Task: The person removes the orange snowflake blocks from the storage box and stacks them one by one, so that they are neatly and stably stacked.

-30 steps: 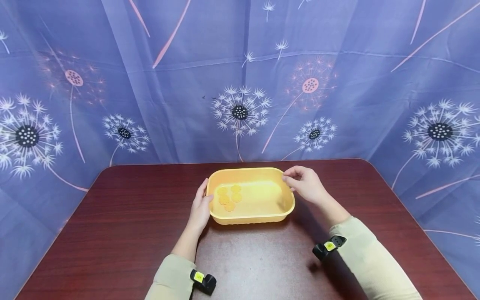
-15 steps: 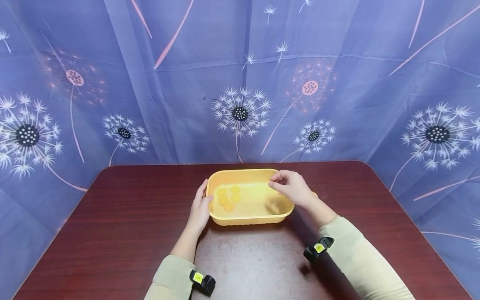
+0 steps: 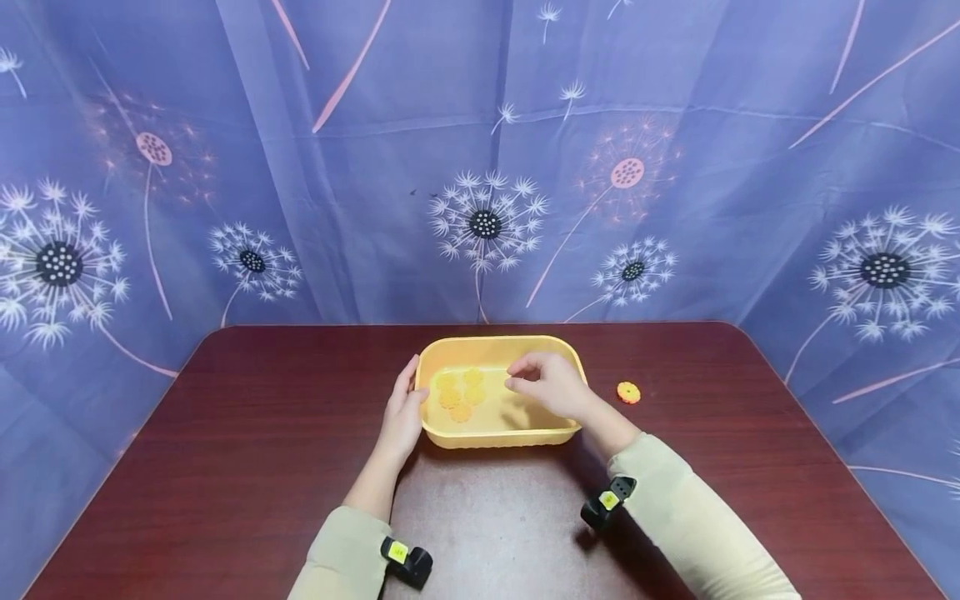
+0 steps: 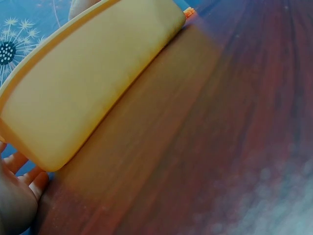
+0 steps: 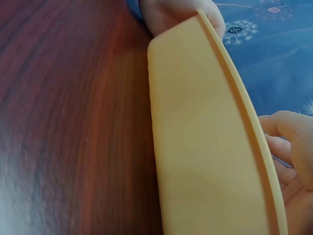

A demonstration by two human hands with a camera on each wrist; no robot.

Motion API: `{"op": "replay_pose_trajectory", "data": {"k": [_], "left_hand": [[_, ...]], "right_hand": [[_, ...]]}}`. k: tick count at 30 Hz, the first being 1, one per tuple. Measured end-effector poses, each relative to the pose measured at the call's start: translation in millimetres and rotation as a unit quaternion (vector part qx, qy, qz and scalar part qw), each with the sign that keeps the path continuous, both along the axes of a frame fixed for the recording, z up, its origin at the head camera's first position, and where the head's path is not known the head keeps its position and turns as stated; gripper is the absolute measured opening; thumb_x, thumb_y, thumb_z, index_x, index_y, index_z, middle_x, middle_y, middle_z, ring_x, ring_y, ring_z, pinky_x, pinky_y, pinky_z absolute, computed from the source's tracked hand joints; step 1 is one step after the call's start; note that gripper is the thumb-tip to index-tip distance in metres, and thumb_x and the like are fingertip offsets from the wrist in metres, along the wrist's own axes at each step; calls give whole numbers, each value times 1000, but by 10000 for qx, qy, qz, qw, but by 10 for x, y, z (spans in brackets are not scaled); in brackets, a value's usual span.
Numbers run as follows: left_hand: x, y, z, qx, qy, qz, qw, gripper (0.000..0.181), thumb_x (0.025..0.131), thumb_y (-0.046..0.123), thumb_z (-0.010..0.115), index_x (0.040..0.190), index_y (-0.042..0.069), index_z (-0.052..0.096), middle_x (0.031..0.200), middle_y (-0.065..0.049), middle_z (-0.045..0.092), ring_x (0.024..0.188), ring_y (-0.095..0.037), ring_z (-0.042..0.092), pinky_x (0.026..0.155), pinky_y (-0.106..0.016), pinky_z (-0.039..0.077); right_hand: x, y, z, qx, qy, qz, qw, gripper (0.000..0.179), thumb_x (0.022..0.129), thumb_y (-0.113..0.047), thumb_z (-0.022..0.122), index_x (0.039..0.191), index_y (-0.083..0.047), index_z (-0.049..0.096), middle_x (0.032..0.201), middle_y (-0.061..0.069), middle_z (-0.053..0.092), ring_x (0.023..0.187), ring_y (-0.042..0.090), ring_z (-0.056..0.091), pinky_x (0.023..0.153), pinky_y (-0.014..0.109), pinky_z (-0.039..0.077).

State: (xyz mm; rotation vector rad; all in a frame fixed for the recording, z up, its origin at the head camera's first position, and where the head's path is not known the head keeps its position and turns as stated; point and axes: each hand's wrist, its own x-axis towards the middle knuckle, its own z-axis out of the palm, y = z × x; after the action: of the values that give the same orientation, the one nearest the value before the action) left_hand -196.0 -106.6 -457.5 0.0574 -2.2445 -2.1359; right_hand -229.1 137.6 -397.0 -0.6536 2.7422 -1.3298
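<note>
A yellow plastic basin [image 3: 495,439] stands on the table before me. My left hand [image 3: 401,417] grips its left end, thumb over the rim and fingers outside the wall. My right hand [image 3: 551,385] hovers over the right half of the basin, thumb and forefinger curved with a gap between them and nothing seen there. Several thin orange-yellow scalloped discs [image 3: 461,412] lie inside at the left end. Another scalloped disc [image 3: 628,392], yellow and orange-red, lies on the table to the right. In the right wrist view, the basin wall [image 5: 200,132] partly hides my right fingers.
The dark red wooden table [image 3: 262,467] has rounded far corners. A blue curtain [image 3: 360,208] with dandelion prints hangs behind and at both sides. Each forearm wears a black wrist device [image 3: 405,562] over the sleeve.
My right hand has moved left from the basin's right rim to over its inside, uncovering the disc on the table. The left hand keeps its grip; the basin stays put.
</note>
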Motion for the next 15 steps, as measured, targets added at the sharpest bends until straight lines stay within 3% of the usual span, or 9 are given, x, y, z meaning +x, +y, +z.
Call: {"op": "replay_pose_trajectory", "data": {"k": [7,9,15], "left_hand": [[-7,5,18,74,99,-32,9999,57,95,8,37,150,13,26,155,-11,27,141,-26,27,112,-46,30],[35,13,104,96,45,-70,9999,57,95,6,37,150,11,25,155,-14,26,141,-28,27,112,-47,30],[14,5,69,167,13,-91,9998,57,95,6,36,151,12,23,156,-13,24,142,-28,25,113,-46,28]], "right_hand": [[30,-164,-27,339,-57,164,9993,26,81,-21,69,99,-2,70,87,3,69,78,10,59,70,23,48],[32,-204,-37,379,-126,190,9990,26,81,-22,70,99,-3,70,87,3,69,77,9,58,70,23,48],[22,-327,-66,494,-285,324,9978,28,81,-20,71,101,-2,69,91,5,70,81,12,60,74,25,50]]}}
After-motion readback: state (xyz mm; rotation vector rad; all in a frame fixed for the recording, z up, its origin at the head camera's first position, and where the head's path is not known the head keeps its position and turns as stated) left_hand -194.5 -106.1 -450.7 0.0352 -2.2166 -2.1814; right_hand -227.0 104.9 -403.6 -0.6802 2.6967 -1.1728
